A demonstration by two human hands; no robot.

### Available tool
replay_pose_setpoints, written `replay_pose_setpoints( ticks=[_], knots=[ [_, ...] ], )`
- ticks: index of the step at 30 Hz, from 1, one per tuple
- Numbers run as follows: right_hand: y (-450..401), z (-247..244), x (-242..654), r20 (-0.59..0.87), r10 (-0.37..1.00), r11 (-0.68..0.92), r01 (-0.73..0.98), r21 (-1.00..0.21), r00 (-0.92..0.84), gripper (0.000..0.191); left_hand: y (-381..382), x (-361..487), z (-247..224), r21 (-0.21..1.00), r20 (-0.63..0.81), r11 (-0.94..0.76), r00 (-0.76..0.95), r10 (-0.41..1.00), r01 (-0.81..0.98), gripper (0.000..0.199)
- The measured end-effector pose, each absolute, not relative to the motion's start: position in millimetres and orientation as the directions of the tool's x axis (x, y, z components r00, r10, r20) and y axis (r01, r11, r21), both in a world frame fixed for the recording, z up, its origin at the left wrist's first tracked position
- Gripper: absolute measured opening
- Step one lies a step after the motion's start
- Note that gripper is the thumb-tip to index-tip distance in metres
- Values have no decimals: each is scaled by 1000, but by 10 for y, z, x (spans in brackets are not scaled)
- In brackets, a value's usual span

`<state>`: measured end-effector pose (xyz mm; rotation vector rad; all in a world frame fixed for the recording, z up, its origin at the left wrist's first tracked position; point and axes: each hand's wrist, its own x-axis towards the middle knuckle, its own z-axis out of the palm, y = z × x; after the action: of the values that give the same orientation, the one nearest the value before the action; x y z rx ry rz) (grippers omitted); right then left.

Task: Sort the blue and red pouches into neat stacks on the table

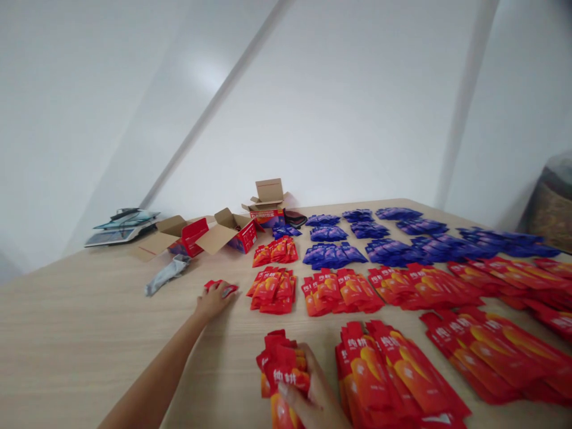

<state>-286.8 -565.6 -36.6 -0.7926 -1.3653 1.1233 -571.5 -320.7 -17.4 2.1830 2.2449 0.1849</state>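
My left hand (213, 304) rests on the table left of the red packet rows, its fingers curled over a small red packet (229, 290) that is partly hidden beneath them. Nearer to me, my right hand (320, 396) is closed around a bunch of red pouches (284, 366) printed with orange fruit, the thumb lying across their front. A loose pile of the same red pouches (273, 289) lies between the two hands and farther off. Just right of my right hand, a fanned group of red pouches (393, 372) lies flat.
Rows of red pouches (420, 285) and blue pouches (334, 254) cover the table's right side. Open cartons (245, 238) stand at the back, with a crumpled grey wrapper (167, 275) in front. A stack of flat items (123, 229) sits at the back left. A sack (547, 205) stands far right.
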Motion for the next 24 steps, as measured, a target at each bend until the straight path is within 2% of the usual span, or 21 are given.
replay_pose_setpoints(
  ticks=[3, 7, 12, 14, 17, 20, 22, 24],
  knots=[
    [-5662, -365, -2886, 322, 942, 306, -159, -939, -89, 34, -3469, -5733, -164, 44, 63, 9, -12, 998, 999, 47],
    [-5701, -293, -2888, 264, 963, 247, -205, -947, -59, 33, -3900, -5696, -79, -26, 75, -57, 58, 995, 998, 24],
    [-5742, -251, -2878, 230, 972, 205, -297, -933, -50, 35, -4234, -5692, -66, -161, 72, -92, 105, 992, 983, 40],
    [-5740, -261, -2875, 230, 972, 199, -341, -919, -52, 36, -4268, -5760, -44, -146, 103, -88, 103, 989, 985, 42],
    [-5729, -256, -2863, 225, 973, 183, -406, -895, -59, 36, -4297, -5814, 89, 24, 141, -57, 53, 989, 998, 39],
    [-5735, -205, -2849, 206, 974, 138, -483, -865, -92, 36, -4464, -5581, 288, 369, 149, -67, 12, 989, 927, 34],
    [-5744, -167, -2845, 182, 974, 87, -529, -844, -131, 37, -4681, -5241, 384, 673, 170, -192, 104, 980, 714, 31],
    [-5744, -147, -2840, 165, 976, 60, -553, -831, -142, 41, -4929, -4843, 418, 886, 167, -230, 186, 968, 402, 33]
  ],
)
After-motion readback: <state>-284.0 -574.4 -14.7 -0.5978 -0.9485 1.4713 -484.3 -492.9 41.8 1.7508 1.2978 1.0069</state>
